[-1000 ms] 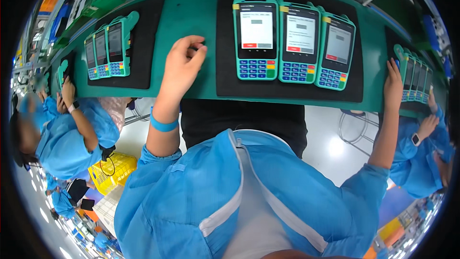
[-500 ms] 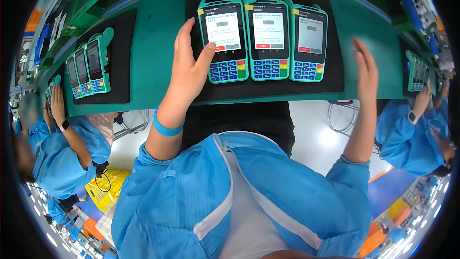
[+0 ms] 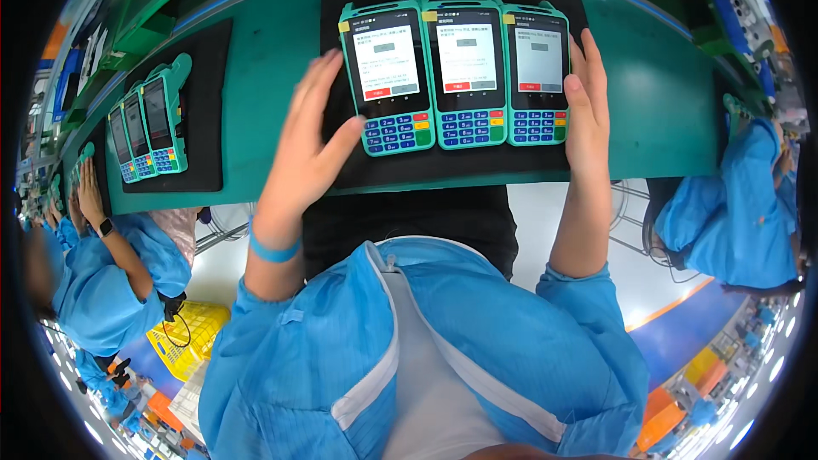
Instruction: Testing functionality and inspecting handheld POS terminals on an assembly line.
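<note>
Three teal payment terminals stand side by side on a black mat: a left one [image 3: 388,60], a middle one [image 3: 465,55] and a right one [image 3: 538,60]. Their screens are lit, above blue keypads. My right hand [image 3: 589,119] lies along the right terminal's outer edge, fingers stretched and thumb at the screen's side; it grips nothing. At the left terminal's outer side is my left hand [image 3: 308,140], open and slightly blurred, its thumb near the keypad corner. Whether that thumb touches the terminal I cannot tell.
The black mat [image 3: 477,166] rests on a green workbench [image 3: 264,102]. Further left, more terminals [image 3: 149,128] stand on another dark mat. Co-workers in blue sit at left [image 3: 111,264] and right [image 3: 724,213]. A yellow basket [image 3: 192,336] is on the floor.
My right hand has moved left from open air to the right terminal's edge. My left hand has shifted left and slightly down. The terminals now stand closer together.
</note>
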Demonstrator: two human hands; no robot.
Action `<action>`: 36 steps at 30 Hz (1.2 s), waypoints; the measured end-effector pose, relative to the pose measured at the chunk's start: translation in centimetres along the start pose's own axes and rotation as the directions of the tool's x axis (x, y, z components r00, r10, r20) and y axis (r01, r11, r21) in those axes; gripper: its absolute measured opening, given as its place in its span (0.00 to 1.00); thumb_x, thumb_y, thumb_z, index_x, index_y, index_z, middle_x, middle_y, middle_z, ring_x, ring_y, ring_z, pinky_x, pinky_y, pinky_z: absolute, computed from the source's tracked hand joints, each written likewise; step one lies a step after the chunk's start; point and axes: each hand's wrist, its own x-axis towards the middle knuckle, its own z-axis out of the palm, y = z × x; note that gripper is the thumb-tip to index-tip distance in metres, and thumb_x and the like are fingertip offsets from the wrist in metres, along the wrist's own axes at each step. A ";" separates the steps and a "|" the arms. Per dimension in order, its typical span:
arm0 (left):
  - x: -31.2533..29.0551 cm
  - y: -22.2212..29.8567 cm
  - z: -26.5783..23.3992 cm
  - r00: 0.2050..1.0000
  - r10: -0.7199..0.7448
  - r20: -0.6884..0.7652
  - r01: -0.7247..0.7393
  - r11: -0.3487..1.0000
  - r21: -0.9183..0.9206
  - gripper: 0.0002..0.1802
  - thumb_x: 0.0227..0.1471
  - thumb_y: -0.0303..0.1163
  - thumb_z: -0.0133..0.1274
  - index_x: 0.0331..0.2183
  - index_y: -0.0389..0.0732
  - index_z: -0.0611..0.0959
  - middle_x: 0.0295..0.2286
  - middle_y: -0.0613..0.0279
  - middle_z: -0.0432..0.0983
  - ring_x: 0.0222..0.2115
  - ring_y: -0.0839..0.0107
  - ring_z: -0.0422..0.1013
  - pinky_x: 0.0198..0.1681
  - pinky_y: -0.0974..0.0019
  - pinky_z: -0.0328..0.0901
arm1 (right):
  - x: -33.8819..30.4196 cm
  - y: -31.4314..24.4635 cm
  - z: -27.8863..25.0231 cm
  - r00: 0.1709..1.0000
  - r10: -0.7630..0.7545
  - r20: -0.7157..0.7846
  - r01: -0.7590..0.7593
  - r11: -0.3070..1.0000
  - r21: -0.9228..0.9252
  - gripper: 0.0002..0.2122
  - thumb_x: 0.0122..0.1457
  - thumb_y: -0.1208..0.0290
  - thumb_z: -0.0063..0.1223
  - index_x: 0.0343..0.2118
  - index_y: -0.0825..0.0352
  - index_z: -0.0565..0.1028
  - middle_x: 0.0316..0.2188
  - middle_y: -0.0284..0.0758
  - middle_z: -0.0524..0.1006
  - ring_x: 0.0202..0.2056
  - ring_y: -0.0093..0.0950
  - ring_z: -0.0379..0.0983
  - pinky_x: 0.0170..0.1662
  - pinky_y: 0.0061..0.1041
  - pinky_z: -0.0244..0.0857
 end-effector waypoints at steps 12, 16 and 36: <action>-5.3 -7.4 -11.8 0.992 -0.104 -0.067 0.096 0.309 0.946 0.25 0.54 0.36 0.54 0.52 0.37 0.73 0.44 0.46 0.69 0.44 0.50 0.68 0.48 0.54 0.65 | -0.1 0.9 -0.2 0.994 0.069 -0.088 -0.042 0.961 0.274 0.29 0.61 0.66 0.45 0.63 0.73 0.54 0.62 0.51 0.59 0.64 0.39 0.54 0.65 0.32 0.46; -3.2 -6.7 -12.6 0.970 -0.241 0.042 -0.007 0.145 0.989 0.30 0.48 0.26 0.52 0.55 0.36 0.69 0.34 0.50 0.73 0.34 0.55 0.75 0.31 0.58 0.72 | -0.4 0.8 -0.4 0.993 0.065 -0.094 -0.035 0.956 0.290 0.27 0.61 0.68 0.43 0.62 0.74 0.56 0.62 0.52 0.58 0.65 0.40 0.52 0.66 0.33 0.45; 1.9 1.3 -4.4 0.972 0.036 0.231 -0.227 0.386 0.894 0.00 0.40 0.23 0.52 0.22 0.38 0.77 0.15 0.54 0.75 0.19 0.56 0.77 0.19 0.59 0.69 | -0.3 0.7 -0.5 0.997 0.048 -0.066 -0.028 0.959 0.284 0.23 0.51 0.82 0.44 0.53 0.71 0.71 0.61 0.46 0.63 0.65 0.40 0.52 0.66 0.34 0.43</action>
